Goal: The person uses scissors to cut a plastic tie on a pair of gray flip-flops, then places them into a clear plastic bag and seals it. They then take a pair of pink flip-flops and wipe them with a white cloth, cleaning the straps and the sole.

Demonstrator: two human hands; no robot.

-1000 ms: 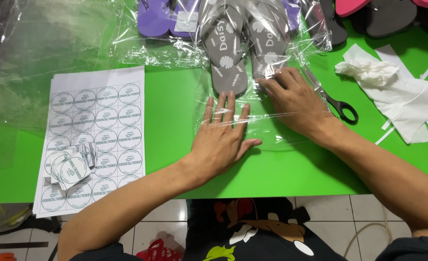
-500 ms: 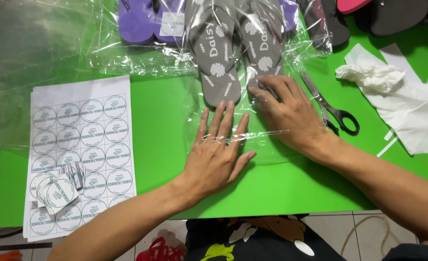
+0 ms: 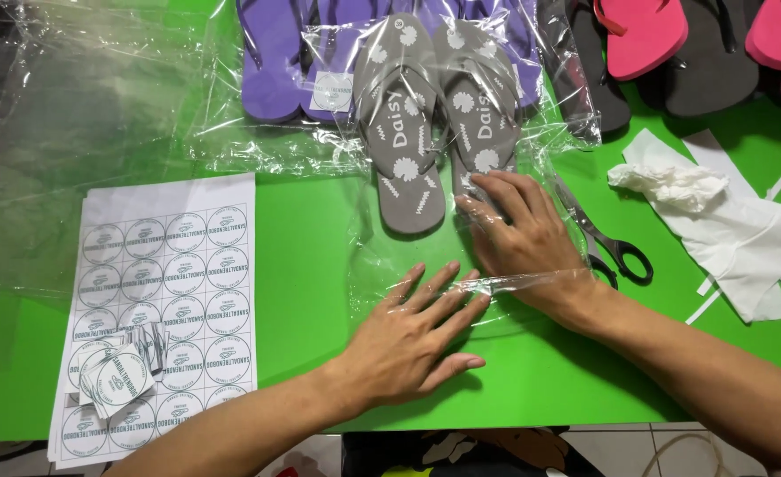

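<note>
A pair of grey flip-flops (image 3: 408, 132) with white flower prints lies partly inside a clear plastic bag (image 3: 381, 256) on the green table (image 3: 311, 265). My right hand (image 3: 523, 234) is inside the bag's open end, fingers spread against the heel of the right flip-flop. My left hand (image 3: 417, 340) lies flat on top of the bag's open edge, fingers spread, pressing the plastic to the table.
A sheet of round stickers (image 3: 161, 309) with loose cut stickers lies at the left. Black scissors (image 3: 615, 252) rest just right of my right hand. White paper scraps (image 3: 726, 221) are at the right. Bagged purple flip-flops (image 3: 284, 62), pink (image 3: 642, 35) and dark ones sit at the back.
The grey flip-flops have slid a little further from my left hand, deeper into the bag. My right hand has followed them; my left hand stays flat on the plastic.
</note>
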